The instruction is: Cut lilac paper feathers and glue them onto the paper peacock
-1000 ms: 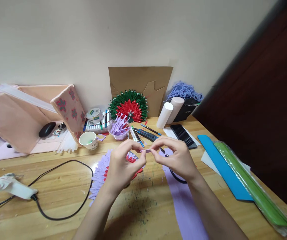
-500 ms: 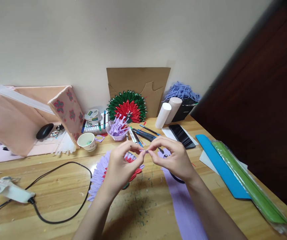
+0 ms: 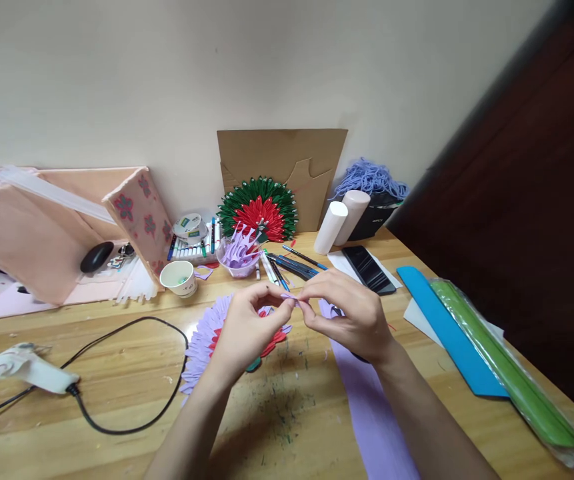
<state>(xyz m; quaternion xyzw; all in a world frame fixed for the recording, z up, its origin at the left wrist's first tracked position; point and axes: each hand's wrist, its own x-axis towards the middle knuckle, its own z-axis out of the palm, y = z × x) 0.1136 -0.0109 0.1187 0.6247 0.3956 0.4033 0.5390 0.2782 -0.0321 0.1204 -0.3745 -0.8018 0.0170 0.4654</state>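
Both my hands meet above the middle of the wooden table. My left hand and my right hand pinch a small purple paper strip between their fingertips. Under my left hand lies a round fan of purple and red paper petals. A long purple paper sheet runs beneath my right forearm. Behind the hands stands a small bowl of purple paper pieces.
A white glue gun with a black looped cord lies at the left. A paper cup, markers, pens, a green and red paper fan, cardboard, white rolls, a phone and blue and green paper rolls surround them.
The purple strip between my fingertips looks shorter and more folded now, and my hands have shifted slightly while staying pinched together.
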